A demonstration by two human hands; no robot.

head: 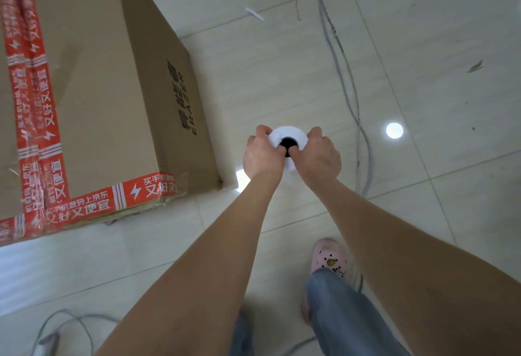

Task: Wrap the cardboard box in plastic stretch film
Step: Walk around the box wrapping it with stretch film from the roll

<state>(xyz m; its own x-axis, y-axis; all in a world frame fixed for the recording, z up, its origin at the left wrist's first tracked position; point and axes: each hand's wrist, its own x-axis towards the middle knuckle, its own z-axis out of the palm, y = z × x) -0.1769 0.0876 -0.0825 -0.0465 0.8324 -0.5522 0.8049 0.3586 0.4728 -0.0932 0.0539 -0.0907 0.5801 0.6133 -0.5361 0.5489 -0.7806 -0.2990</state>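
The roll of stretch film [287,134] is held upright, end-on to the camera, just off the near right corner of the cardboard box [98,87], which stands on the tiled floor [253,73]; no edge of the floor is in view. The roll is gripped from both sides. The left hand [263,155] and the right hand [317,155] are each curled round the white rim, with the fingers [263,130] over the far side and the thumbs apparently hooked at the dark core.

The roll is judged to be light and stiff along its core, so a hold at the core ends should let it turn freely as the film pays out. The film itself is expected to be thin, stretchy and clingy, and prone to tearing or bunching if it is pulled unevenly.

The box is large and rigid and is sealed with red printed tape [36,102]. Crinkled clear film seems already to lie over its near corner, though how far it reaches cannot be told. The box's sharp corners could snag the film.

Loose cables [349,96] lie on the floor beyond the hands and could be tripped over while the box is circled.
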